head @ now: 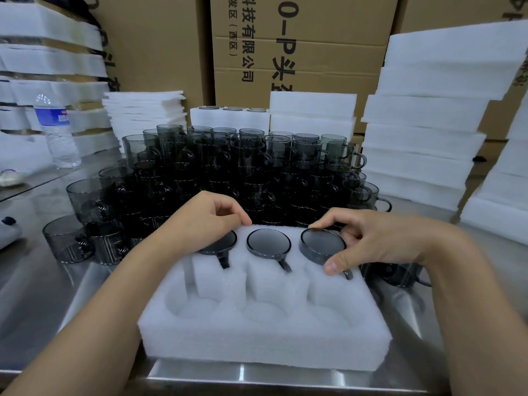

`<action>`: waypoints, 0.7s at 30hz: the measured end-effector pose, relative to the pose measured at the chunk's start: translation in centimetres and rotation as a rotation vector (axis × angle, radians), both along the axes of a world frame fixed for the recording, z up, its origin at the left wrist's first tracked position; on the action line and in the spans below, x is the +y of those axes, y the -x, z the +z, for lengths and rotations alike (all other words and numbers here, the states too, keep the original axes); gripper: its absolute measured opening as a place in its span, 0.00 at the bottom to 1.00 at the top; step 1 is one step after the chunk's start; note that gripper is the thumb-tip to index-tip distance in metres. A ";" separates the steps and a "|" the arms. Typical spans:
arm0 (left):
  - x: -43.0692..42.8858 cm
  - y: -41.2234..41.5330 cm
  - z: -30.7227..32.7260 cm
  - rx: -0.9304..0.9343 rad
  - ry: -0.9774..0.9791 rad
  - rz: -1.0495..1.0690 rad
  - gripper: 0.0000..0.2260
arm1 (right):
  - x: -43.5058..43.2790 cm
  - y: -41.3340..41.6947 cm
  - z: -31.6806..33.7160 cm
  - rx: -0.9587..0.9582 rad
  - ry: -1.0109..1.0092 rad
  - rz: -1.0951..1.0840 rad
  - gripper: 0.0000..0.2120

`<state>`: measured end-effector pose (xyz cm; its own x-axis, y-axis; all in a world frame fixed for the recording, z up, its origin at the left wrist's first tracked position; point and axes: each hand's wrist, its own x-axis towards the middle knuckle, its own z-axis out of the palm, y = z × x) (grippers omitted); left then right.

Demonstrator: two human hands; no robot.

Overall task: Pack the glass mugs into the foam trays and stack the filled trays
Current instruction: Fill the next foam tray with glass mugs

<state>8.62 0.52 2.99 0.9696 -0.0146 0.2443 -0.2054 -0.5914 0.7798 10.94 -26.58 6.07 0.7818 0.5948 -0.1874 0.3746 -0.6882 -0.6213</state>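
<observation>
Pinching a trayed mug [323,243], right grip [383,238] sits before stacked mugs [243,167]; left grip [200,221] unclear.

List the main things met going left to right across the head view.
Water bottle → left mug → middle mug → right mug, pinched by the right hand → tall foam stack.
</observation>
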 end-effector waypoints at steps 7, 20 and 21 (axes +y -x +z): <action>0.0 -0.1 0.0 -0.004 0.003 -0.007 0.19 | 0.5 0.1 0.4 -0.036 0.085 -0.013 0.35; 0.2 -0.3 -0.3 -0.001 0.016 -0.033 0.17 | 5.1 4.8 -1.3 -0.381 0.258 0.034 0.54; 0.2 -0.4 -0.4 -0.003 0.019 -0.035 0.17 | 5.3 5.1 -1.8 -0.367 0.300 0.041 0.55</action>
<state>8.99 0.71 2.62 0.9679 -0.0438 0.2475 -0.2279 -0.5689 0.7902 5.79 -21.33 4.29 0.8052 0.5887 -0.0710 0.5632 -0.7968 -0.2189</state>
